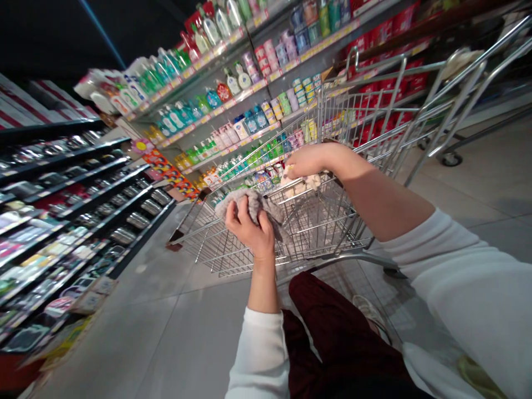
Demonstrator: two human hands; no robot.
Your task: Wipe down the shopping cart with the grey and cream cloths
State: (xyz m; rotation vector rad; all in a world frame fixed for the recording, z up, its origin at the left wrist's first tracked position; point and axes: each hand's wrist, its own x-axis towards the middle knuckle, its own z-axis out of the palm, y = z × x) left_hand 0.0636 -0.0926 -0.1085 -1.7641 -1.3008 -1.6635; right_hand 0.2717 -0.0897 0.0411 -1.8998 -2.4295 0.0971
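Right now the left hand (249, 224) is clamped on a grey cloth (253, 205), bunched against the near rim of the shopping cart (233, 260). The right hand (305, 162) is curled shut on a pale cloth (301, 182) further along the cart's top edge, w/ the forearm stretched across the basket.

To wipe well, I'd judge: keep each cloth flat under the palm rather than wadded, run along the wire in one direction, and steady the cart so it doesn't roll (the floor looks smooth and shiny).

Counts: 2 hands, 2 cloths, 1 cart being wiped, plus 1 more cart (453, 66) nested at the far right. Shelves (249, 91) of bottles run behind; too many to count. Dark shelving (62, 183) w/ metal pots stands at left.
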